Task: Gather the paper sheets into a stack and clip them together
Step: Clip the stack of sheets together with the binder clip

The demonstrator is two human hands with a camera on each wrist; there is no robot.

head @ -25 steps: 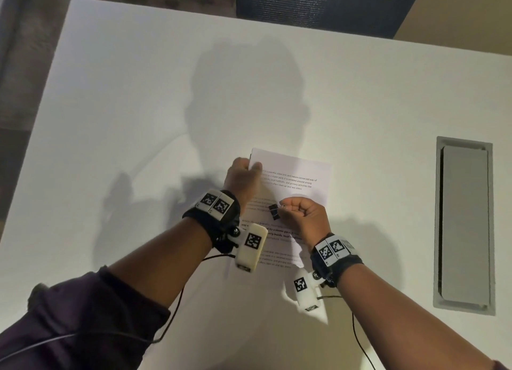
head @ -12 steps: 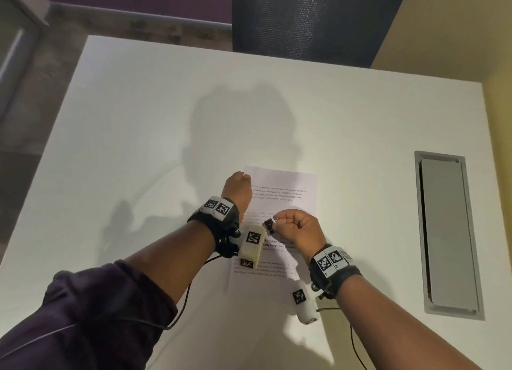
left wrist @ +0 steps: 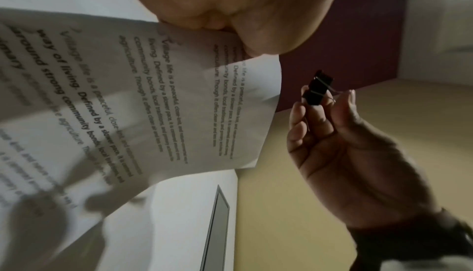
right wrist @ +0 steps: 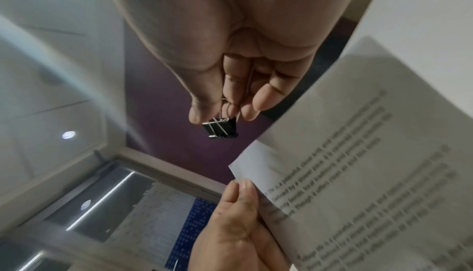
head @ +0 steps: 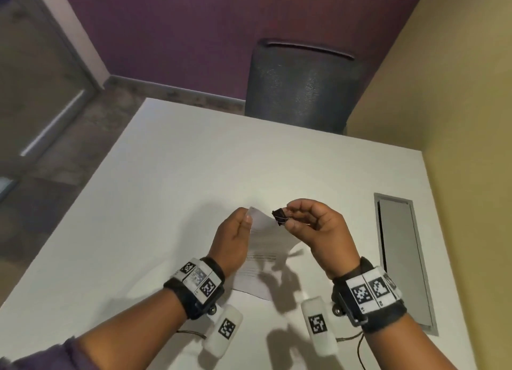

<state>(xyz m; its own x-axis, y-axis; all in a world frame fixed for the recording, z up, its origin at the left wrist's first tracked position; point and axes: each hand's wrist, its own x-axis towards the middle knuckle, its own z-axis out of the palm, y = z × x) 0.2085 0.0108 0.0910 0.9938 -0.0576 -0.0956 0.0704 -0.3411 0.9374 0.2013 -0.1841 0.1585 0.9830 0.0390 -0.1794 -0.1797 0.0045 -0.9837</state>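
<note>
A stack of printed paper sheets [head: 266, 245] is lifted off the white table [head: 166, 189], tilted up at its far end. My left hand [head: 235, 231] pinches the stack at its top left corner, thumb on the printed side [right wrist: 243, 192]. My right hand [head: 307, 223] pinches the wire handles of a small black binder clip [head: 279, 216], held in the air just right of the sheets' top edge. The clip [left wrist: 316, 91] does not touch the paper [left wrist: 153, 97]. In the right wrist view the clip [right wrist: 220, 128] hangs above the paper corner [right wrist: 358, 164].
A grey cable hatch [head: 401, 256] is set into the table at the right. A dark mesh chair [head: 299, 84] stands beyond the far edge. A yellow wall [head: 457, 120] runs along the table's right side.
The sheets lay flat on the table; now my left hand has lifted them by the top corner. My right hand has raised the clip up beside the top edge. The head view has tilted upward.
</note>
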